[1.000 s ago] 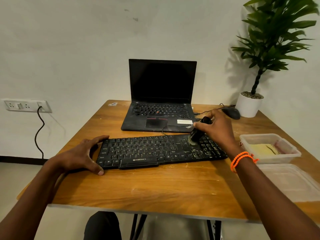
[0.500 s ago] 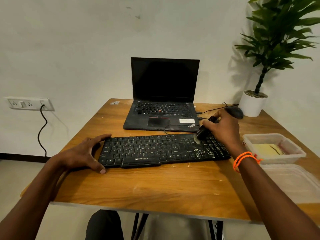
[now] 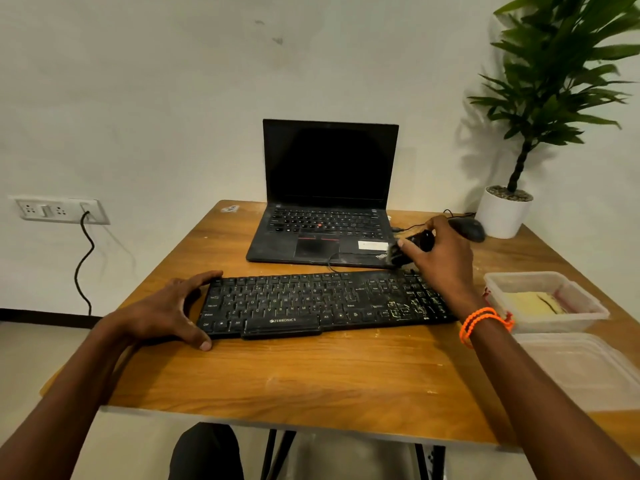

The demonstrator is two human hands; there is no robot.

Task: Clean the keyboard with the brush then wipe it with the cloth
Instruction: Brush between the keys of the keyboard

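A black keyboard [image 3: 311,303] lies across the wooden table [image 3: 311,379], with pale dust on its right-hand keys. My left hand [image 3: 166,311] clasps the keyboard's left end, thumb at the front edge and fingers at the back. My right hand [image 3: 441,261] grips a small black brush [image 3: 412,245], whose bristles sit just past the keyboard's far right corner, over the laptop's front edge. A yellow cloth [image 3: 533,303] lies inside a clear plastic box [image 3: 543,320] to the right of the keyboard.
An open black laptop [image 3: 325,216] stands behind the keyboard, with a cable running to it. A black mouse [image 3: 467,228] and a potted plant [image 3: 505,209] sit at the back right. A clear lid [image 3: 585,368] lies at the front right.
My right hand has swept the brush away from me, from the keyboard's right keys to past its back edge. My left hand has kept its hold on the keyboard.
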